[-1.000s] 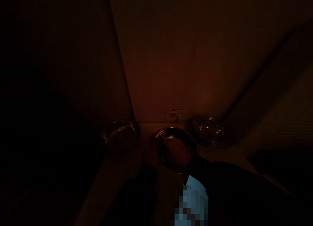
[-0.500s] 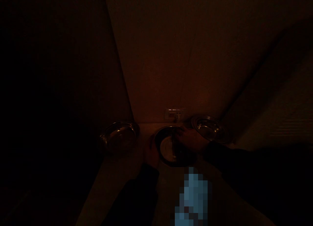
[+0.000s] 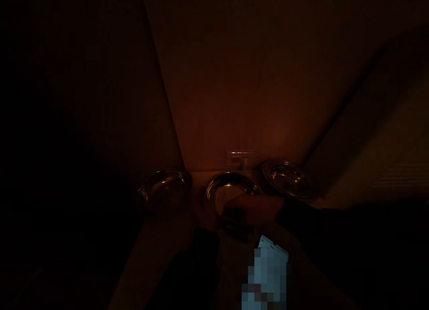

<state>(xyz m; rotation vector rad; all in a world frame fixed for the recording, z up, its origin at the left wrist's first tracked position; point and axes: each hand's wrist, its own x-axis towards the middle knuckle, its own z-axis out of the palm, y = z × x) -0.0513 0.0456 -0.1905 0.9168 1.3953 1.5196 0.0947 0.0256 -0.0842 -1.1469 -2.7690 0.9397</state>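
A round steel bowl [image 3: 228,185] stands tilted at the middle of the dim view, its inside pale and shiny. My left hand [image 3: 207,211] grips its left rim, a dark sleeve [image 3: 197,265] running down from the wrist. My right hand [image 3: 253,209] lies across the lower part of the bowl, touching it. The darkness hides its fingers and anything they might hold. Steel dishes stand on either side: one [image 3: 164,189] left of the bowl, another [image 3: 288,178] to the right, close to my right hand.
The dishes lean against a wall meeting a pale counter [image 3: 161,238]. A small switch plate [image 3: 239,159] sits on the wall above the bowl. A pixelated blue patch [image 3: 266,270] covers something near the bottom. Both sides of the view are very dark.
My right hand has come in from the right and moved down across the bowl. The bowl has shifted slightly left and now tilts more, showing its pale inside.
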